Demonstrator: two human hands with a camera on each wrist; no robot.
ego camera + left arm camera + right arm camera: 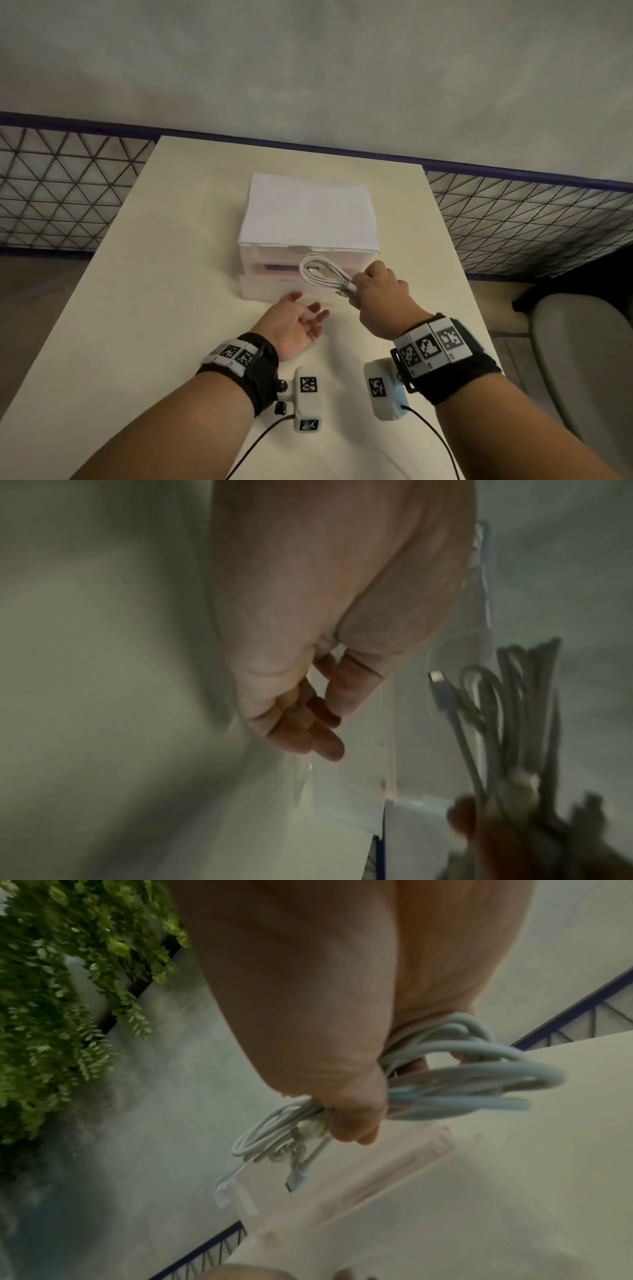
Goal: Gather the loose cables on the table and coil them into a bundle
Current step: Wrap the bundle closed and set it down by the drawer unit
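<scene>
A coiled bundle of white cables hangs above the table, in front of the clear drawer box. My right hand grips the bundle around its middle; loops stick out to the left and a plug end shows below the fist. In the right wrist view the cable bundle runs through the closed right hand. My left hand lies palm up just above the table, fingers relaxed and holding nothing, a little left of the bundle. The left wrist view shows the left hand empty, with the cable bundle at the right.
A clear plastic drawer box with white paper on top stands mid-table behind the hands. The cream table ends at a wall with wire mesh panels on both sides. A grey chair stands at the right.
</scene>
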